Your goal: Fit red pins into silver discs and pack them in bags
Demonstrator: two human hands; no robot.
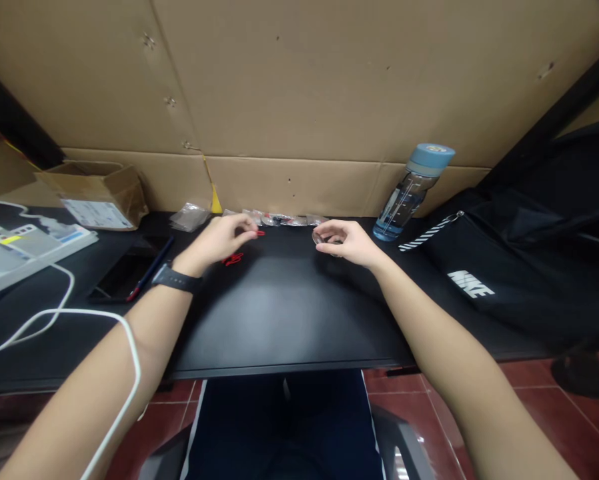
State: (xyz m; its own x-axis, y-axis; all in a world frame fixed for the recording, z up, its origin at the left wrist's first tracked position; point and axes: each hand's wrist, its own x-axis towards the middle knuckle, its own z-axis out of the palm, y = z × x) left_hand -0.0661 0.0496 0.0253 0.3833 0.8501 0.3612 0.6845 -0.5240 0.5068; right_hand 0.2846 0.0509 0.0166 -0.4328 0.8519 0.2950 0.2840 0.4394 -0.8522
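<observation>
My left hand (225, 237), with a dark watch on its wrist, is closed in a pinch on a thin red cord (261, 233) above the black tabletop. More of the red cord (233, 259) lies loosely looped below this hand. To the right, my right hand (348, 243) curls its fingers round a small, shiny, rounded object (319, 238). Those fingers hide most of that object, so its kind does not show. Between and behind the hands, several small clear plastic packets (289, 220) lie in a row along the cardboard wall.
A blue-lidded water bottle (404, 197) and a black bag (479, 267) stand at right. At left are an open cardboard box (97, 193), a dark phone or tablet (124, 270), a pen (152, 267) and a white power strip (29, 253). A white cable (129, 327) crosses my left forearm.
</observation>
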